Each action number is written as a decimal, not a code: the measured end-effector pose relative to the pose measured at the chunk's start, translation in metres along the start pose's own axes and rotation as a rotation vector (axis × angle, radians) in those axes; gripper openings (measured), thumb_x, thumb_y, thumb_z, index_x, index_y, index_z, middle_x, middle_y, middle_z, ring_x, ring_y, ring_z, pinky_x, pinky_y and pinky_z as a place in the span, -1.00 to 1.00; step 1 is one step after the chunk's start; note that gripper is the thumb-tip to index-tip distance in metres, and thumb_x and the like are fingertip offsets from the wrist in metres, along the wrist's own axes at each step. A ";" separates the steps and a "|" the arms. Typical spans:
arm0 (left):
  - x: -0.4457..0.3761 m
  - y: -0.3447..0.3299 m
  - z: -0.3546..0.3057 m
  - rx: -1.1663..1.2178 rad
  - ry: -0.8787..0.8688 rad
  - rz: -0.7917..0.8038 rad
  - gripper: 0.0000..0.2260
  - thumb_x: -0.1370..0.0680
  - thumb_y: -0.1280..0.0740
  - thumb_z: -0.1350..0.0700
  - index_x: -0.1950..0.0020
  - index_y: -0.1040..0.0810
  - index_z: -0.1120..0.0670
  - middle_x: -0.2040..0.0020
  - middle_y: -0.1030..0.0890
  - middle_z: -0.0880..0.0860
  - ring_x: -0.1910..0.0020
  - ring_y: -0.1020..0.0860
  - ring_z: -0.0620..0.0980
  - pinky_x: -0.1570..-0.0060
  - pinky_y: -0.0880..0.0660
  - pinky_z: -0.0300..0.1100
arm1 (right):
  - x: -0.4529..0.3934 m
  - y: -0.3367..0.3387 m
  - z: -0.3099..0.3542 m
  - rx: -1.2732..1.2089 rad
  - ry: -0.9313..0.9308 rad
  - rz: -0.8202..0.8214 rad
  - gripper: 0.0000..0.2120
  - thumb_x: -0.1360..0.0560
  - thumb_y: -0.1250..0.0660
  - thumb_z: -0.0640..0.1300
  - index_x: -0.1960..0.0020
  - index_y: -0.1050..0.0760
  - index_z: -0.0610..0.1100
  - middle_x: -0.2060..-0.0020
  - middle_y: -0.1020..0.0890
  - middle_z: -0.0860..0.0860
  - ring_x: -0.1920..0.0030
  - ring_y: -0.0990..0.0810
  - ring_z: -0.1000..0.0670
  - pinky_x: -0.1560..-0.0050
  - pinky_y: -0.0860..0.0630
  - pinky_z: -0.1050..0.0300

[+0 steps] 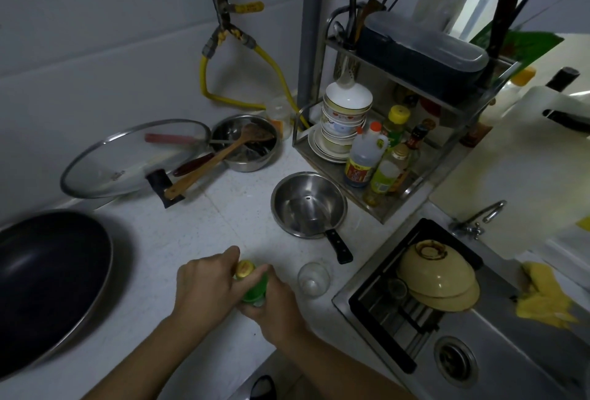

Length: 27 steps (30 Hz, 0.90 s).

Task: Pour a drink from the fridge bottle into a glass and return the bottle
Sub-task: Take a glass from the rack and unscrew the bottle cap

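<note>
Head view, bottle: green plastic bottle with a yellow cap stands upright on the white counter, near its front edge.
Head view, left hand: fingers curled over the cap, gripping it.
Head view, right hand: fingers wrapped round the bottle body, steadying it.
Head view, glass: small clear glass tumbler, upright, just right of the bottle, apparently empty.
Risk: squeezing the body while the cap loosens could spurt liquid; a swinging right elbow could topple the glass toward the steel sink.

Green bottle with gold cap, clear glass, yellow hose, black wok, cream bowl
</note>
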<state>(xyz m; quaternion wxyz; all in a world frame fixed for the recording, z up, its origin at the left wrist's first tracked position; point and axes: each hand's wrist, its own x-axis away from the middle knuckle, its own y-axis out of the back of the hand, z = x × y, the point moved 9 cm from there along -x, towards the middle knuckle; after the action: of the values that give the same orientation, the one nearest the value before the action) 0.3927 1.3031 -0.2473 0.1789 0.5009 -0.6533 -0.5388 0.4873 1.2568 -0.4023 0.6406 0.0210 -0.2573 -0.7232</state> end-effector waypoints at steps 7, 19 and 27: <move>0.011 -0.016 0.016 0.687 0.179 0.350 -0.54 -0.42 -0.49 -0.09 -0.29 -0.48 -0.21 -0.19 -0.61 -0.27 -0.22 -0.53 -0.28 -0.18 -0.50 -0.35 | 0.001 0.003 0.004 0.001 0.010 0.018 -0.47 -0.39 -0.54 0.01 -0.26 -0.40 0.04 -0.03 -0.57 0.21 -0.04 -0.57 0.18 0.03 -0.47 0.43; 0.017 -0.012 0.015 0.679 0.183 0.203 -0.76 -0.42 -0.43 0.02 -0.08 -0.64 -0.10 -0.07 -0.65 -0.30 -0.06 -0.62 -0.29 -0.08 -0.54 -0.39 | 0.000 -0.002 -0.002 0.000 -0.013 0.024 -0.51 -0.38 -0.55 -0.01 -0.22 -0.41 0.11 0.03 -0.58 0.23 -0.02 -0.60 0.17 0.01 -0.53 0.32; 0.027 -0.006 0.021 0.678 0.374 -0.109 -0.70 -0.20 -0.57 -0.11 0.23 -0.61 0.01 0.18 -0.71 -0.13 0.10 -0.66 -0.25 0.15 -0.60 -0.37 | 0.008 -0.001 0.004 0.002 -0.004 -0.022 -0.51 -0.39 -0.55 -0.05 -0.23 -0.42 0.06 -0.08 -0.63 0.11 -0.09 -0.61 0.10 -0.07 -0.58 0.18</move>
<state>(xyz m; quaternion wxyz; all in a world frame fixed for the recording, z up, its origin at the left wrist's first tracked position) 0.3675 1.2920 -0.2689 0.0902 0.6551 -0.7228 -0.2005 0.4839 1.2506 -0.3972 0.6319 0.0229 -0.2593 -0.7300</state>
